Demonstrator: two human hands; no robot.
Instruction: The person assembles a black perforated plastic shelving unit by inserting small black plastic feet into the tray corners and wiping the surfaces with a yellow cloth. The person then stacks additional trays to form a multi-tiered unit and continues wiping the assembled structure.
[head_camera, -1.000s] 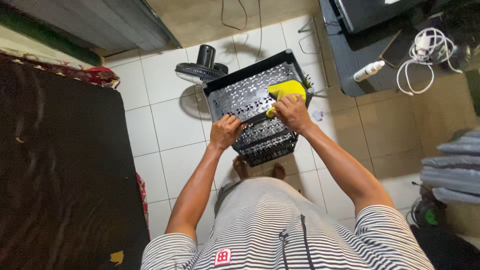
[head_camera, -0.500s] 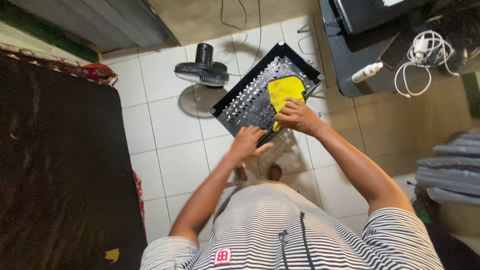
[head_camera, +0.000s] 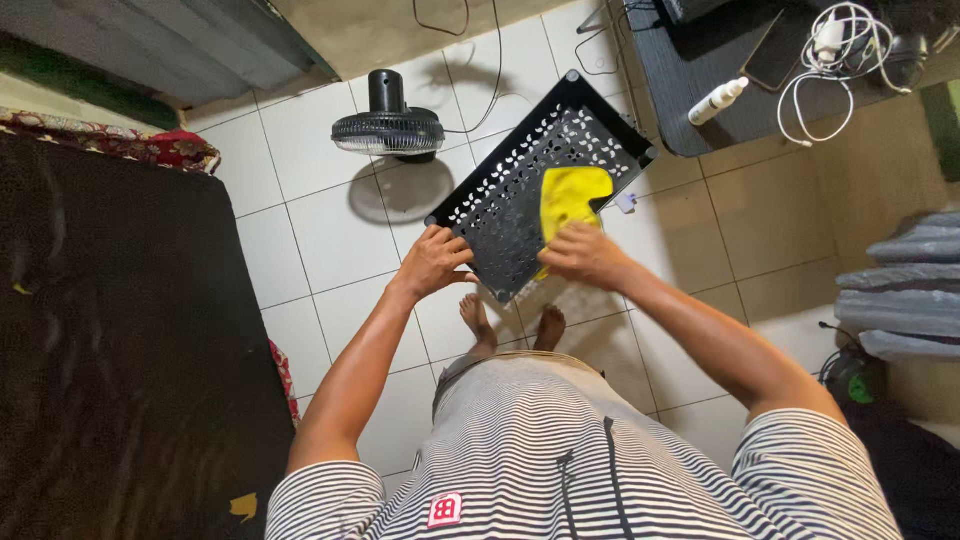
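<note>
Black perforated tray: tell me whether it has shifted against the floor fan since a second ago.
Yes. The black perforated tray has turned and swung right, clear of the floor fan it overlapped earlier.

A black floor fan (head_camera: 388, 128) stands on the white tiled floor (head_camera: 300, 240). A dark mat (head_camera: 720, 110) carries a white spray bottle (head_camera: 717, 101) and coiled white cables (head_camera: 835, 50). A dark mattress (head_camera: 110, 340) lies alongside.
</note>
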